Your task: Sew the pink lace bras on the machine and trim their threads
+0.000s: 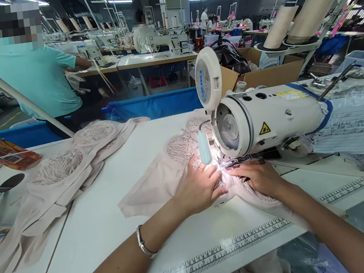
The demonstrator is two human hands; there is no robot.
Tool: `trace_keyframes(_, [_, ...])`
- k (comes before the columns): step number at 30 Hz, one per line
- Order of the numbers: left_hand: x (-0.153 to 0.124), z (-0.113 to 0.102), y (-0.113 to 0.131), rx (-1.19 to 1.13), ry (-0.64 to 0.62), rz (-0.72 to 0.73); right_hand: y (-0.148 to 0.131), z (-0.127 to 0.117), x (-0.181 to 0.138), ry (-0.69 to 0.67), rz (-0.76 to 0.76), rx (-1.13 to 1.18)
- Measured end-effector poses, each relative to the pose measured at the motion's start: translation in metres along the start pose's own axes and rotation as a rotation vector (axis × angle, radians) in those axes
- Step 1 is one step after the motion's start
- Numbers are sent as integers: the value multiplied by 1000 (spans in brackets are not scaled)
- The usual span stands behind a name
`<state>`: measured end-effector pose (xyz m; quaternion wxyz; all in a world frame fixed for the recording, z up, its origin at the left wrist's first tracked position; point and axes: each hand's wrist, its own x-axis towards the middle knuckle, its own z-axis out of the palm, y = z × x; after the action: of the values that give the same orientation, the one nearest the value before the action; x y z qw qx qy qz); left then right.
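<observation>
A pale pink lace bra (155, 190) lies under the needle area of a white sewing machine (272, 114), lit by a small lamp (204, 147). My left hand (201, 185) rests flat on the lace, fingers spread, just left of the needle area. On the other side, my right hand (258, 178) touches the bra with its fingers stretched toward the needle. The machine's metal parts partly cover those fingers. One lace cup shows below my right hand; the stitching point itself is too bright to make out.
More pink lace bra pieces (60, 169) lie in a pile at left, near an orange-brown bottle (4, 147). Printed rulers (216, 252) run along the table's front. Thread cones (281, 27) and a cardboard box (270, 77) stand behind. A co-worker in turquoise (32, 79) sits ahead.
</observation>
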<state>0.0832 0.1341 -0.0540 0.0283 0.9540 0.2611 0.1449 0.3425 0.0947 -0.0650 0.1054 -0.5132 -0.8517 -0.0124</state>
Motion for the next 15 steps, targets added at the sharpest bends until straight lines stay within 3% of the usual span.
trace_keyframes(7, [-1, 2, 2, -13, 23, -39, -3, 4, 7, -21, 21, 10])
trace_keyframes(9, [0, 3, 5, -121, 48, -96, -2, 6, 6, 3, 49, -52])
trace_keyframes(12, [8, 1, -6, -332, 135, -280, 4, 1, -3, 105, 194, -207])
trace_keyframes(15, [24, -5, -40, -392, 287, -545, 6, -8, -19, 253, 334, -299])
